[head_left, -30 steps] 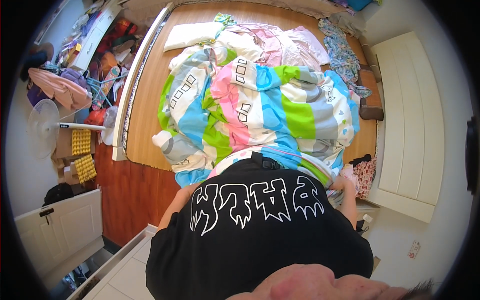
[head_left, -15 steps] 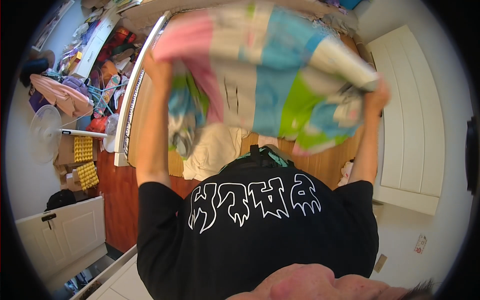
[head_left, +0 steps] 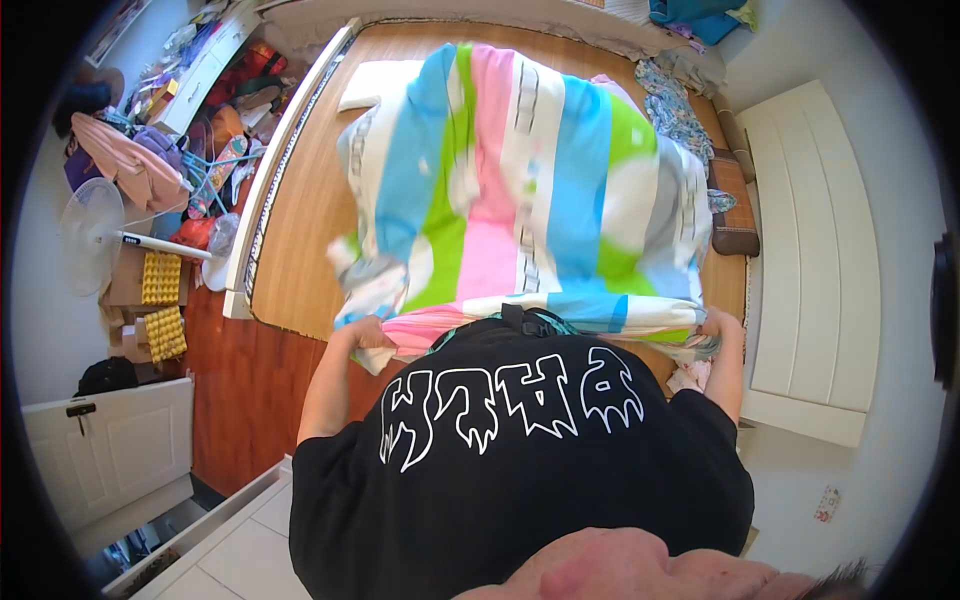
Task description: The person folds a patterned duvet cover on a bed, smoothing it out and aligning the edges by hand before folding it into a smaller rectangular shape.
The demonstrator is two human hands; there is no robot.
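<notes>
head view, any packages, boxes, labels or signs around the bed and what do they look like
Yellow egg trays: on a brown cardboard box, on the floor left of the bed beside the white fan; bumpy, bright yellow.
Second yellow egg tray: just below the first, tilted, same look.
Brown cardboard box: under the trays, plain.
Small wall sticker: lower right on the white wall; pale with red marks.
No screens in view.

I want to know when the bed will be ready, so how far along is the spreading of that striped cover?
Done: the striped pastel fabric cover is opened out over the wooden bed platform. In hand: left hand and right hand grip its near edge. Left: it billows unevenly and needs settling flat; the white pillow is partly covered.
</notes>
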